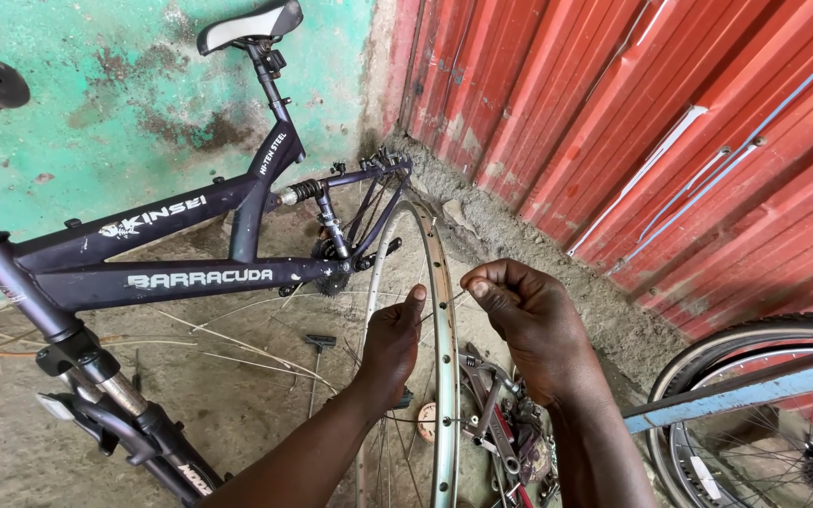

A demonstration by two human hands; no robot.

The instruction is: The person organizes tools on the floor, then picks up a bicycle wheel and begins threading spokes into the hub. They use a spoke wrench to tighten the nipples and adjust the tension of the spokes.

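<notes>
A bare silver bicycle wheel rim (442, 310) stands upright in front of me, with thin spokes running to its hub below. My left hand (390, 343) is on the inner side of the rim, thumb up, fingers closed around a spoke (430, 315). My right hand (531, 325) is just right of the rim, its thumb and fingers pinched on the end of that thin spoke at the rim. Behind the rim stands a dark purple bicycle frame (171, 273) with no wheels, its black and white saddle (251, 23) at the top.
Loose spokes (237, 343) and a small T-shaped tool (318, 343) lie on the concrete floor. Pliers and other tools (496, 423) lie beside the rim. A red corrugated metal wall (670, 122) stands right, a green wall (124, 94) behind. Another bicycle's rear wheel (755, 414) is at the lower right.
</notes>
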